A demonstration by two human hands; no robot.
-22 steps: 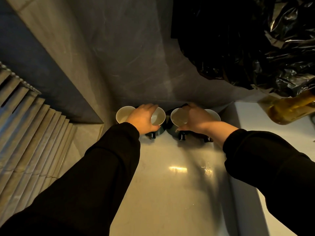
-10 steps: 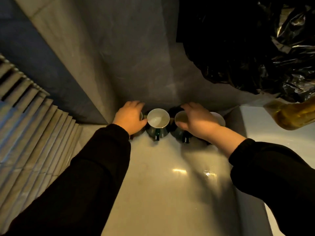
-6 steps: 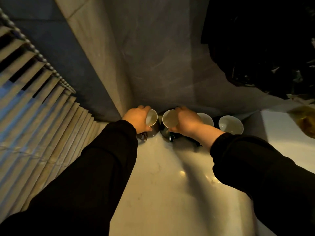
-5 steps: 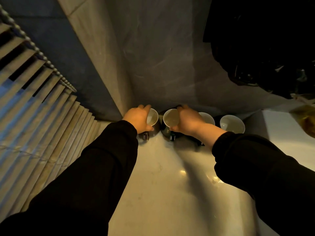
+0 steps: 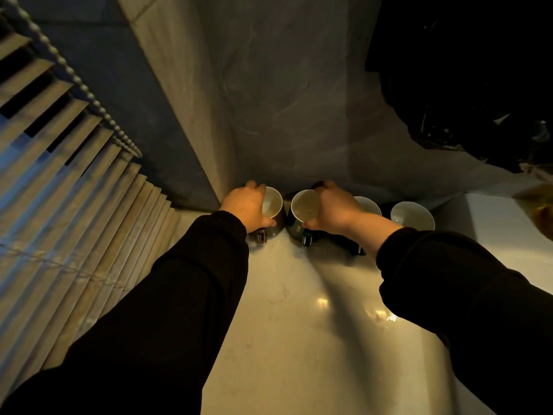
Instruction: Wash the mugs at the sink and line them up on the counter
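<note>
Several dark mugs with white insides stand in a row on the pale counter (image 5: pixel 299 324) against the back wall. My left hand (image 5: pixel 247 206) grips the leftmost mug (image 5: pixel 273 203) by its rim, thumb on the near side. My right hand (image 5: pixel 335 209) grips the second mug (image 5: pixel 303 205) the same way. A third mug (image 5: pixel 369 206) shows partly behind my right wrist. The fourth mug (image 5: pixel 411 215) stands free at the right end. The mug handles point toward me.
Slatted window blinds (image 5: pixel 59 205) with a bead chain fill the left side. A black plastic bag (image 5: pixel 463 70) hangs at the upper right, and a yellowish bottle (image 5: pixel 538 211) sits at the right edge. A few water drops (image 5: pixel 389 317) lie on the counter.
The view swung left and the fourth mug came into sight. My left hand moved from the side of the leftmost mug onto its rim. My right hand stayed on the second mug.
</note>
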